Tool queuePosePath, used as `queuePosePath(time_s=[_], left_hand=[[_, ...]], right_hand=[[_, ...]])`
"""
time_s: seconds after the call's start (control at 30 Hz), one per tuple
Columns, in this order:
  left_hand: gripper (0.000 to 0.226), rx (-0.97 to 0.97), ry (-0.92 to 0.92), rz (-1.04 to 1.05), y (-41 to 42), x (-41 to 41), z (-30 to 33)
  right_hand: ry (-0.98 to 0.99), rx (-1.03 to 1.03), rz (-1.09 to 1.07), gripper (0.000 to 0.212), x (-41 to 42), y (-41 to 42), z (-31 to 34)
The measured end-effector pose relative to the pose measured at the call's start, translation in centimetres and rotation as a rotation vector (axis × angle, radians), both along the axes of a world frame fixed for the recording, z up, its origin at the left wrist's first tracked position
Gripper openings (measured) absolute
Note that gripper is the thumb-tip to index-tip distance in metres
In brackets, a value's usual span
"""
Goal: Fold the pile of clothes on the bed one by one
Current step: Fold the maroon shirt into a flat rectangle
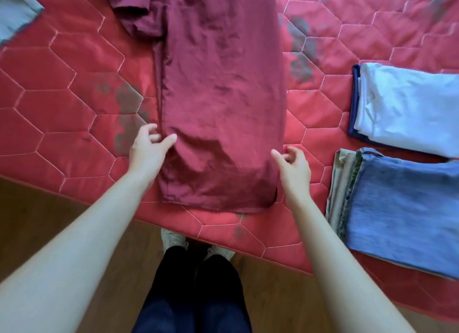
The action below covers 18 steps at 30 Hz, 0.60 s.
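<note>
— Head view looks straight down on a maroon shirt (221, 96) laid lengthwise on the red quilted bedspread (62, 96). Where do its edges run?

— Its hem lies just short of the bed's near edge, closer to the person than both hands. One long side runs up from the left hand (149, 148), the other up from the right hand (293, 166). A sleeve is bunched at the far left of the shirt, well beyond the left fingers.

— And room around it?

— Bare quilt lies outside the left fingers, out to a grey-green cloth (17, 12) at the far left corner. Outside the right fingers sits a folded white garment (407, 109) over something navy, and nearer the person a folded blue garment (402, 203) on a beige piece; a strip of quilt separates them from the shirt.

— The fingers?

— Left fingers (151, 131) are loosely curled and half open at the shirt's left edge, the thumb lying over the fabric (contact looks likely, but a grip cannot be told). Right fingers (290, 151) are curled, with the thumb pointing at the right edge; they hold nothing, just beside the cloth.

— Anything below?

— Wooden floor (37, 220), dark trousers and pale shoes.
</note>
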<state>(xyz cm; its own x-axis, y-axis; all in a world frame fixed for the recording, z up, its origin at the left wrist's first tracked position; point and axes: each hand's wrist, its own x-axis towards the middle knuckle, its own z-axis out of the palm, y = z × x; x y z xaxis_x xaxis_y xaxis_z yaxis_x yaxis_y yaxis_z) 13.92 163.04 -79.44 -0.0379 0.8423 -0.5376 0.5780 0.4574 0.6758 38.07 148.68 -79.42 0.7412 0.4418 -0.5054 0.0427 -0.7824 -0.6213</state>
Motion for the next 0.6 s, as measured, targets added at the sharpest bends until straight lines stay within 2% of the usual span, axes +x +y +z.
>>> queuePosePath(time_s=[0.1, 0.23, 0.3, 0.37, 0.43, 0.5, 0.6], left_hand=[[0.055, -0.030, -0.190, 0.058, 2.4, 2.4, -0.6], [0.063, -0.040, -0.355, 0.071, 4.0, 3.3, -0.2], [0.067, -0.041, -0.416, 0.068, 3.9, 2.6, 0.3], [0.078, -0.077, -0.418, 0.008, 2.3, 1.5, 0.5], [0.086, -0.142, -0.313, -0.066, -0.4, 0.6, 0.4], [0.067, -0.200, -0.232, -0.073, -2.8, -0.6, 0.6], [0.027, -0.250, -0.350, -0.009, -4.7, -2.4, 1.5]], right_hand=[[0.062, 0.007, 0.091, 0.034, 0.6, 3.5, -0.3], [0.331, 0.252, -0.008, 0.012, 1.7, 5.3, 0.8], [0.397, 0.311, -0.001, 0.009, 2.4, 4.6, 1.5], [0.390, 0.254, 0.069, 0.011, 2.5, 2.8, 1.7], [0.437, 0.131, 0.120, 0.009, 1.7, 0.3, 1.5], [0.504, 0.031, 0.129, 0.005, 0.6, -2.0, 1.8], [0.573, 0.054, 0.098, 0.008, 0.2, -4.5, 3.1]])
